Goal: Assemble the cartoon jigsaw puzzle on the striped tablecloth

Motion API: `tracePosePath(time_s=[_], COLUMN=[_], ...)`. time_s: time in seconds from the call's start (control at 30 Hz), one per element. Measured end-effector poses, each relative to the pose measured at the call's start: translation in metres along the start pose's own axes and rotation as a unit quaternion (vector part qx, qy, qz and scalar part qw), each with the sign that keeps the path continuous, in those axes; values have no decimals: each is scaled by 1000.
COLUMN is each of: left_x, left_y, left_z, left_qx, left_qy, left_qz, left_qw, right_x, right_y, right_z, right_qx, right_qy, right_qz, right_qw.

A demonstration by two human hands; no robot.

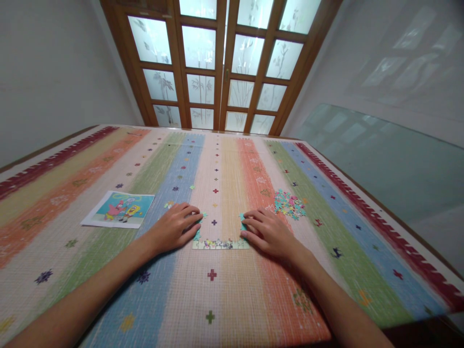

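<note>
A partly joined jigsaw puzzle (221, 244) lies flat in front of me, its bottom row running straight with short turquoise sides rising at both ends. My left hand (178, 226) lies on the table with its fingers against the left side of the puzzle, partly covering it. On the other side, my right hand (267, 229) rests with spread fingers touching the turquoise pieces (242, 222) of the right side. Both hands look open, though the thumbs' undersides are hidden. Beyond the right hand is a heap of loose jigsaw pieces (289, 204). A few loose pieces (168, 205) lie behind the left hand.
A printed cartoon picture (121, 210) lies left of my left hand. One small green piece (192, 187) sits farther back. The striped tablecloth (224, 295) covers the table. Behind stand wooden doors (220, 72) with frosted panes, and a glass panel (384, 145) is at the right.
</note>
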State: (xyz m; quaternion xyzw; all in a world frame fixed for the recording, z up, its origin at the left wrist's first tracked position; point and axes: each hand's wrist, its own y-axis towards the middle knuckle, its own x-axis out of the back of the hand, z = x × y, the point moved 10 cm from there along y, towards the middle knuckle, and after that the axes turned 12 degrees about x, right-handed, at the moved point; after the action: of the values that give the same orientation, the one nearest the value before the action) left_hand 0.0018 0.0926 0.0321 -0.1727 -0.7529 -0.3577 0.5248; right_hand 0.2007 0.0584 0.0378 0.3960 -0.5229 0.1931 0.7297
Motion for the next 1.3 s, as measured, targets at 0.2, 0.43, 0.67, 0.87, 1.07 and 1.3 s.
tracePosePath(time_s=[0.2, 0.43, 0.67, 0.87, 1.07, 1.3], left_x=[1, 6, 29, 61, 63, 52], left_y=[1, 3, 4, -4, -14, -15], left_z=[-2, 7, 35, 82, 110, 106], left_qx=[2, 43, 95, 152, 179, 152], left_qy=[-4, -21, -28, -46, -23, -42], left_qz=[3, -4, -32, -67, -66, -25], left_qw=[1000, 999, 995, 985, 981, 987], right_x=[-2, -1, 0, -1, -2, -2], right_y=[-1, -1, 0, -1, -2, -1], right_z=[-2, -1, -1, -1, -1, 0], right_qx=[-4, 1, 1, 0, 3, 6], right_qy=[0, 0, 5, -4, -7, -11], right_qz=[3, -2, -6, -1, -1, 3], right_qw=[1000, 1000, 1000, 1000, 1000, 1000])
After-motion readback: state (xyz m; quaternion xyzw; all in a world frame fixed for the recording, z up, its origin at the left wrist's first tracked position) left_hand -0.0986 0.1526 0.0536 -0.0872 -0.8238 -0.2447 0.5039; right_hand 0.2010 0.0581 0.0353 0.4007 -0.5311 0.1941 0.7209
